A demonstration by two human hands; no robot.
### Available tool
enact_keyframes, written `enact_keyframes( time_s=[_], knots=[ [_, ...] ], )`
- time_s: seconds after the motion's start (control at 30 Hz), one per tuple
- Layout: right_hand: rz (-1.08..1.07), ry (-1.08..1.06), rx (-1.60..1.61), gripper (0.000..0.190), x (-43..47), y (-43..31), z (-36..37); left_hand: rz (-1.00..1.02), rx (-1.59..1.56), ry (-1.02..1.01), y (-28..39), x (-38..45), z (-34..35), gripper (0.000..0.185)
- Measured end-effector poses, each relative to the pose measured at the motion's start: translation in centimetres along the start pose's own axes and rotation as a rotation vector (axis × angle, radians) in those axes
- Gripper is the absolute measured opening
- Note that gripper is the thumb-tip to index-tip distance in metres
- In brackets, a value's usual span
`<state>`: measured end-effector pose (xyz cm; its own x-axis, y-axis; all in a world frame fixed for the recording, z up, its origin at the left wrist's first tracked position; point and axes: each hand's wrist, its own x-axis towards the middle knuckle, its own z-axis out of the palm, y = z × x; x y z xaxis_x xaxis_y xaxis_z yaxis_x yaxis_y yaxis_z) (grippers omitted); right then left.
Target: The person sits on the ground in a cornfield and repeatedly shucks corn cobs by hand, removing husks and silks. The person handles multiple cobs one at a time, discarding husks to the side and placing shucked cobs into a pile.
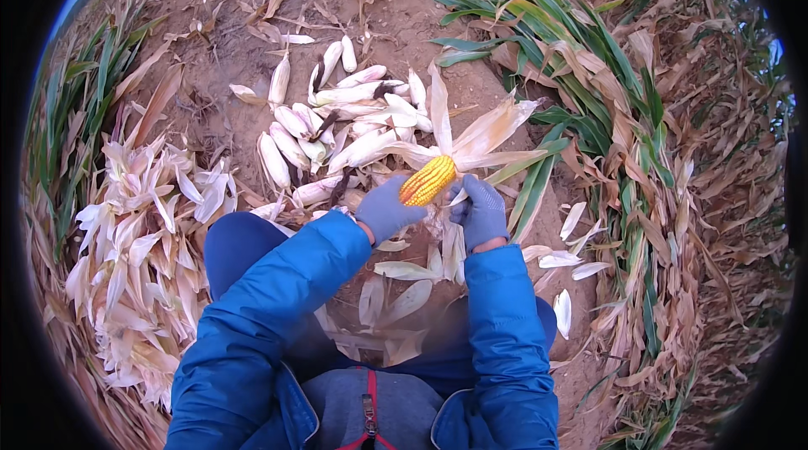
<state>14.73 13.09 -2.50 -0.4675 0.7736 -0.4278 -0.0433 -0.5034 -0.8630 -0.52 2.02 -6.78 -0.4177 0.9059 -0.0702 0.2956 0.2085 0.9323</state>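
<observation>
An ear of corn with bare yellow-orange kernels lies between my hands, its pale husk leaves peeled back and spread out at the far end. Wearing a grey glove, my left hand grips the near left end of the ear. My right hand, gloved too, is closed by the husk base, with a strip of husk pinched in its fingers. Just beyond the hands, a pile of unpeeled ears in whitish husks rests on the soil, some with dark silk.
To the left is a big heap of stripped husks. Green and dry corn stalks lie along the right, with more green leaves at the far left. Loose husk pieces are scattered on the reddish soil.
</observation>
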Motion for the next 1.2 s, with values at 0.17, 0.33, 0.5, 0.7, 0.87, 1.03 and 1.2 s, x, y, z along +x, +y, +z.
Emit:
enact_keyframes(
  time_s=[0.17, 0.33, 0.5, 0.7, 0.87, 1.03, 1.2],
  knots=[
    [-0.248, 0.229, 0.459, 0.02, 1.1, -2.5, -2.9, 0.107, -0.006, -0.228, 2.9, -0.4, -1.3, 0.066],
    [-0.307, 0.265, 0.476, 0.023, 1.4, -3.0, -3.4, -0.015, -0.183, -0.324, 3.6, -0.6, -1.0, 0.061],
    [-0.389, 0.305, 0.13, 0.039, 1.5, -3.1, -3.5, -0.422, -0.624, -0.263, 1.2, -0.4, -0.7, 0.045],
    [-0.608, 0.058, -0.376, 0.055, 3.4, -0.5, -2.6, -0.476, -0.638, -0.308, 3.6, -0.8, -1.1, 0.048],
    [-0.43, 0.084, -0.294, 0.061, 1.4, -3.2, -1.4, -0.134, -0.362, -0.337, 4.6, -1.9, -1.0, 0.061],
    [-0.428, 0.071, -0.184, 0.042, 0.4, -4.0, -1.3, -0.024, -0.257, -0.411, 4.4, -1.8, -1.0, 0.068],
    [-0.91, 0.355, -1.157, 0.039, 2.4, -2.6, -3.1, -0.093, -0.282, -0.418, 4.1, -1.4, -0.1, 0.066]
  ],
)
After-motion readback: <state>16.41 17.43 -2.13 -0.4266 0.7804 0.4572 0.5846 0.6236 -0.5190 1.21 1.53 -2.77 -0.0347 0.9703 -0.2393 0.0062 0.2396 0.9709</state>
